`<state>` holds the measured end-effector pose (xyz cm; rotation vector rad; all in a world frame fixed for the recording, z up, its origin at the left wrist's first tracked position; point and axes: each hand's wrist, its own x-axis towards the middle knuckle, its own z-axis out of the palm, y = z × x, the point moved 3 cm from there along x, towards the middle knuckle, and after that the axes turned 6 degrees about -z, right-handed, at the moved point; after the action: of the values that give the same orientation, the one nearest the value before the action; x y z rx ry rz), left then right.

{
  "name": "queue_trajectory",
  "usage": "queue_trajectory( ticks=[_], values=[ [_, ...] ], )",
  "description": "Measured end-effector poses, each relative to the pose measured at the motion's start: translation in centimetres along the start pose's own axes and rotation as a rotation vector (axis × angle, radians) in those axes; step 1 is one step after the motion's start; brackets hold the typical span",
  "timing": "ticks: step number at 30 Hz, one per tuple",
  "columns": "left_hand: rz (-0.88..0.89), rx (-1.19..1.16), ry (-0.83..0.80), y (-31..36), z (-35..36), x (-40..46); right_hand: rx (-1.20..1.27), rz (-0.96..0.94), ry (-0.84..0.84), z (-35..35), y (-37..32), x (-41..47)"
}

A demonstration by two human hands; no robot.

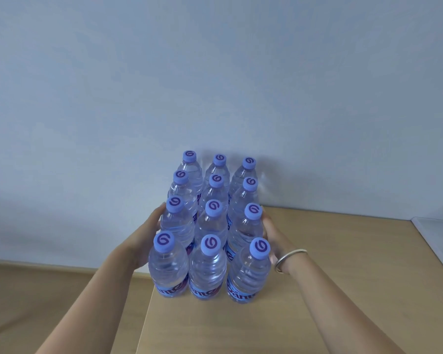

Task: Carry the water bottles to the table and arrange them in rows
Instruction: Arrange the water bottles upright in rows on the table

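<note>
While only the head view is on offer, it shows the whole lot: water bottles (211, 226) standing upright on the worktop (317, 290), grouped at lower centre of the frame near the worktop's left edge and running back toward the wall (215, 72).

Count: twelve bottles, each with a blue cap, set three across and four deep. All long axes vertical; neighbours sit just beside or touching one another.

Relation for the coming move: the block lies directly between the hands. Left hand (145, 241) lies flat against the left flank, at the two nearer bottles of that column, fingers extended. Right hand (273, 233) lies against the right flank, partly hidden behind the bottles, fingers apparently straight; a metal bangle (289, 260) sits at its wrist. Neither hand curls round any single bottle; both press or touch with flat palms. Both stand about equally near.

Judgement: rows look already formed; the likely step is squaring the block by pressing inward from both sides.

Other items: one pale flat panel (437, 238) at right edge, identity unclear.
</note>
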<state>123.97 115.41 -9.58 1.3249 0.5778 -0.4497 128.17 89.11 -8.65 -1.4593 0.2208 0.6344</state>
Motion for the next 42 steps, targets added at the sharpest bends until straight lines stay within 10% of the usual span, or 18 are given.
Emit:
queue_trajectory(
  ticks=[42],
  values=[
    [-0.14,0.161,-0.033,4.9,0.7,4.5,0.075,0.0,-0.057,-0.4,-2.5,3.2]
  ],
)
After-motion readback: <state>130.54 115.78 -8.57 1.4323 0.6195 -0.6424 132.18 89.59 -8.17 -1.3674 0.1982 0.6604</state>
